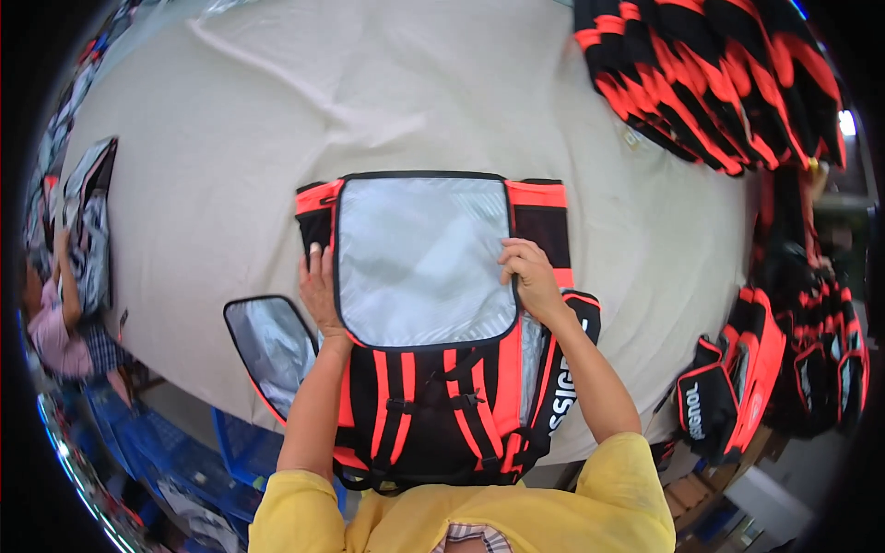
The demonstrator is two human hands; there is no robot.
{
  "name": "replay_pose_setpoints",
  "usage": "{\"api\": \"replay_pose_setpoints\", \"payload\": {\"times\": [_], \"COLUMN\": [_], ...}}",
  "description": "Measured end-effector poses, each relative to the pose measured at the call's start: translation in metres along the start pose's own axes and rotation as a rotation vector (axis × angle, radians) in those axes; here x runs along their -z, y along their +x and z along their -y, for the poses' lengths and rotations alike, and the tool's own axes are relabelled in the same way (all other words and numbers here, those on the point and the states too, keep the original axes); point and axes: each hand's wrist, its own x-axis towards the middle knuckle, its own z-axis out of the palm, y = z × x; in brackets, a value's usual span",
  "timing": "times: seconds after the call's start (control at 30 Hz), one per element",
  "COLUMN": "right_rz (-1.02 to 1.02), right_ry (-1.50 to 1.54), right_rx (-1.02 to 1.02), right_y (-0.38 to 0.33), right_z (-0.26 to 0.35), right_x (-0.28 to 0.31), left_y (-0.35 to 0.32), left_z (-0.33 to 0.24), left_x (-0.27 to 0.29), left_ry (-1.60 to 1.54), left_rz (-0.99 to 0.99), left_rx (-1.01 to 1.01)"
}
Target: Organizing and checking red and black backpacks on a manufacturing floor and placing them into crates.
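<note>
The black-and-orange fabric backpack [429, 387] lies on the beige cloth-covered tabletop [249, 157]. My left fingers [316, 267] extend along the silver rectangular flap's [419, 263] left edge; my right fingers [525, 250] curl at its right, grip indeterminable.

Bright, soft light glints on silvery lining [424, 263]; curved outer edges blur.

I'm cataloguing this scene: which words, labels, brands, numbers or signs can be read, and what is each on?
White capitals on the side panel of the backpack, partly covered by the right forearm: not copied here.
White lettering on the black part of the orange and black bag at right: also not copied.
Small pale tag by the upper-right pile: too small to read.
</note>
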Motion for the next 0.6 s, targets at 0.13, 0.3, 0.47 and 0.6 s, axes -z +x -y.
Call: {"api": "replay_pose_setpoints", "payload": {"times": [0.13,0.3,0.47,0.6], "right_rz": [-0.14,-0.555,-1.035,-0.945], "right_ry": [-0.284,-0.371,-0.365,-0.466], "right_rx": [0.158,-0.256,-1.137,-1.52], "right_y": [0.002,-0.131,-0.381,-0.458], "right_z": [0.051,0.034,-0.016,-0.03], "right_x": [0.005,0.071,0.099,0.12], "left_y": [-0.024,-0.007,-0.012,-0.012], "left_z": [0.091,0.026,0.029,0.035], "left_x": [-0.02,0.02,0.0,0.014], "left_ry": [-0.27,-0.554,-0.574,-0.483], "left_rz": [0.116,-0.196,-0.088,-0.187], "left_rx": [0.188,-0.26,-0.208,-0.256]}}
